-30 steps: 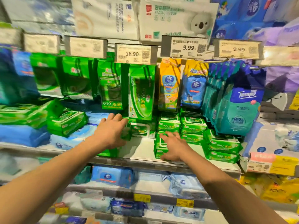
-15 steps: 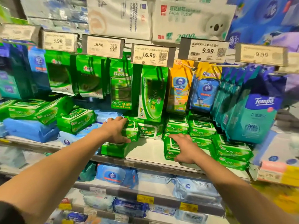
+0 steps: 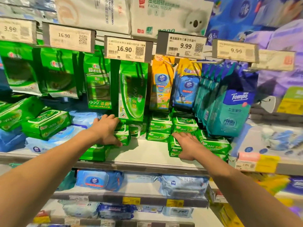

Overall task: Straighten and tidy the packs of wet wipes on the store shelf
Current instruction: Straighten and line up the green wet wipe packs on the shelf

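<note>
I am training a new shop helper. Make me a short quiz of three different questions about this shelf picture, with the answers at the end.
1. True or false: the left hand grips a green wipes pack.
2. Which price shows on the tag right above the tall hanging green pack? A) 3.99 B) 16.90 C) 9.99
3. Fill in: the right hand rests with straight fingers on a stack of ____ packs.

Key: 1 true; 2 B; 3 green.
</note>
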`<state>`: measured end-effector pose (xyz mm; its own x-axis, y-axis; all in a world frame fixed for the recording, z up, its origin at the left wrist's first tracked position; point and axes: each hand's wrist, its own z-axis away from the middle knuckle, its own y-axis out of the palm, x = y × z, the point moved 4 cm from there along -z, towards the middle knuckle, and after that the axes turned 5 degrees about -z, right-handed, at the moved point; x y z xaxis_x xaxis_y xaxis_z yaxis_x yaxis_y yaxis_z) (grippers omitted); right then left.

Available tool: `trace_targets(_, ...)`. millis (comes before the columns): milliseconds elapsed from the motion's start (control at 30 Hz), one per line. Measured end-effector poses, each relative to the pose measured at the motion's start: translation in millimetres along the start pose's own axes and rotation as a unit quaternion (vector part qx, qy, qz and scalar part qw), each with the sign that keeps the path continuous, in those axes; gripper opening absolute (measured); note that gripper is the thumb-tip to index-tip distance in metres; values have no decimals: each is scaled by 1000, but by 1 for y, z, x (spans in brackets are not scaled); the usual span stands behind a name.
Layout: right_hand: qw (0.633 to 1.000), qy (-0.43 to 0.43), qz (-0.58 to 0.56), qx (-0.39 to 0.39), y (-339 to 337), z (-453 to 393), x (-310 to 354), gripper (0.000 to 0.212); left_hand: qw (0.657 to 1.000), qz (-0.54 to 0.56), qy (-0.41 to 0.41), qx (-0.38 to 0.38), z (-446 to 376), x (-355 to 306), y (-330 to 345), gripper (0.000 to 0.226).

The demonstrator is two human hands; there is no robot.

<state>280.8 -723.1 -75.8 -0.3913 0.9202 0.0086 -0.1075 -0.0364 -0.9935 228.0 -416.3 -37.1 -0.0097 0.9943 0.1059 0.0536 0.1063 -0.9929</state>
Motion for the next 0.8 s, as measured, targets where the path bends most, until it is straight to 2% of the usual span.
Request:
trace_targets(333,999,5,52,-10,2,3,-6,94,998,16,54,16,-3,-79,16,100)
trace_targets(800,1000,2,13,-27,-2,4,-12,95,995,8,94,32,-29,-151,23,89)
